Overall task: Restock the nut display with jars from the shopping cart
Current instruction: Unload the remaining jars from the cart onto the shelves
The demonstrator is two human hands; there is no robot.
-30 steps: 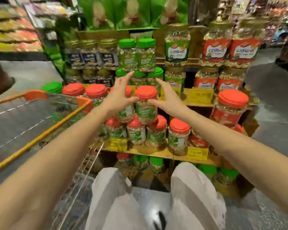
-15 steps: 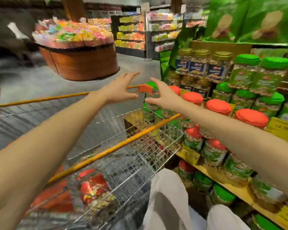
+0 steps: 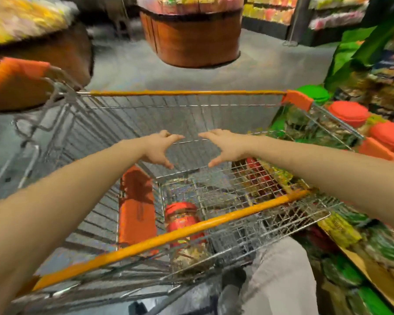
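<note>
A wire shopping cart with orange-yellow rails fills the middle of the view. A red-lidded nut jar lies in its near end, behind the near rail. Another red jar shows through the mesh on the right. My left hand and my right hand hover over the cart basket, fingers spread, facing each other and holding nothing. The nut display with red and green lids stands at the right edge.
An orange flap sits inside the cart at the left. A round wooden bin stands on the grey floor beyond the cart, another at the far left. Store shelves run along the back right. My light trousers show below.
My hands let go of the red-lidded jar on the display. The view swung left from the shelf to the cart, and both empty hands now reach down over the basket.
</note>
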